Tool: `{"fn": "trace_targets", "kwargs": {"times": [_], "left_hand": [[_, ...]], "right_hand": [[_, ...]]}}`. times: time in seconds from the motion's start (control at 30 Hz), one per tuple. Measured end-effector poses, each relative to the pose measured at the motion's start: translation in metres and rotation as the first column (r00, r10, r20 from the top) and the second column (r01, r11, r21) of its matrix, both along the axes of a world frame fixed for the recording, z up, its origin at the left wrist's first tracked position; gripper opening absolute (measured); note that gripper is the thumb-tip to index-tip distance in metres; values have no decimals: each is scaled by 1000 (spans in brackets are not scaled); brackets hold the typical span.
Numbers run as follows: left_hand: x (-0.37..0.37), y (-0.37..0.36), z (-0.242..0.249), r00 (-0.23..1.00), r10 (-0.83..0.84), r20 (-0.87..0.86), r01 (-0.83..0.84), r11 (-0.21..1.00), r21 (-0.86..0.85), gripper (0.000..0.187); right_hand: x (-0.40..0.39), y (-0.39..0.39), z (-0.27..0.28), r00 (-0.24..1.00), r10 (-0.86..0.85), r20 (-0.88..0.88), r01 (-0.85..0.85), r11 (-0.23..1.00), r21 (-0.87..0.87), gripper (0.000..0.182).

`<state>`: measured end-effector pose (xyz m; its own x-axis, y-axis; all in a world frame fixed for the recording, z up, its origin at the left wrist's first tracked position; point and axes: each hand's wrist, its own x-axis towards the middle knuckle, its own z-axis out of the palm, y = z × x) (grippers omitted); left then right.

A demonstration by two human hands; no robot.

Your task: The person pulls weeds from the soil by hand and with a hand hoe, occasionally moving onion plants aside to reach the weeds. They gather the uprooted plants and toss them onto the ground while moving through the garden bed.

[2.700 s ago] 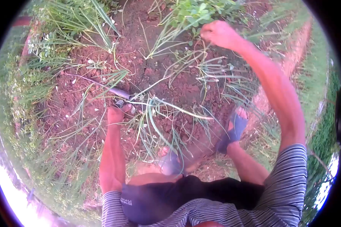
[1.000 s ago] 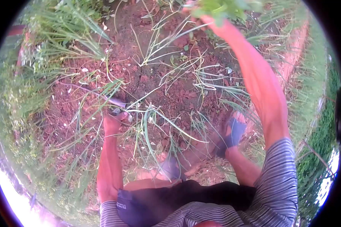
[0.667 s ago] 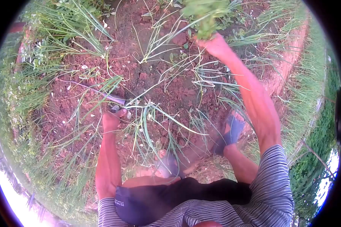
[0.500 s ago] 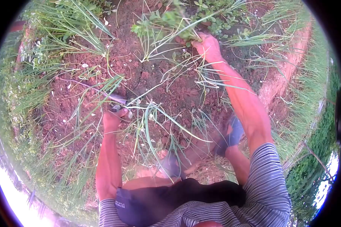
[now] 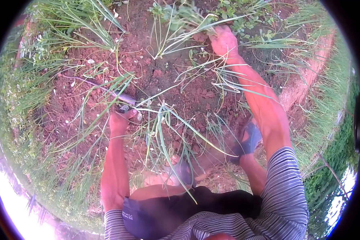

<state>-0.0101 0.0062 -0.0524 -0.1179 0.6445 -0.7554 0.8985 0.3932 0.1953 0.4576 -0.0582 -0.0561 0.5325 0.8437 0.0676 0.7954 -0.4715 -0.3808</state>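
My left hand (image 5: 121, 121) is closed round the dark handle of a sickle (image 5: 124, 98). Its thin, slightly curved metal blade stretches to the upper left, low over the soil. At the top of the view, my right hand (image 5: 224, 40) grips a bunch of leafy green weeds (image 5: 184, 18), blurred by motion. Where the fingers close on the stems is partly hidden. Between the hands, long-leaved onion plants (image 5: 163, 110) rise from the reddish soil (image 5: 148, 78), some leaves crossing in front of my right forearm.
More onion clumps (image 5: 108, 42) grow at the upper left, and low leafy weeds (image 5: 244, 22) lie beyond my right hand. A bare earth ridge (image 5: 304, 76) runs along the right, with grass past it. My feet in dark sandals (image 5: 250, 138) stand among the plants.
My right hand has moved slightly up and to the right with the weeds in its grip. The left hand and sickle have hardly shifted; the whole view has moved a little.
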Motion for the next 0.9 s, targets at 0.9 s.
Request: {"fn": "trace_targets", "kwargs": {"times": [0.9], "left_hand": [[-1, -1, 1, 996, -85, -42, 87, 995, 52, 48]], "right_hand": [[-39, -14, 23, 861, 43, -507, -156, 970, -184, 41]]}}
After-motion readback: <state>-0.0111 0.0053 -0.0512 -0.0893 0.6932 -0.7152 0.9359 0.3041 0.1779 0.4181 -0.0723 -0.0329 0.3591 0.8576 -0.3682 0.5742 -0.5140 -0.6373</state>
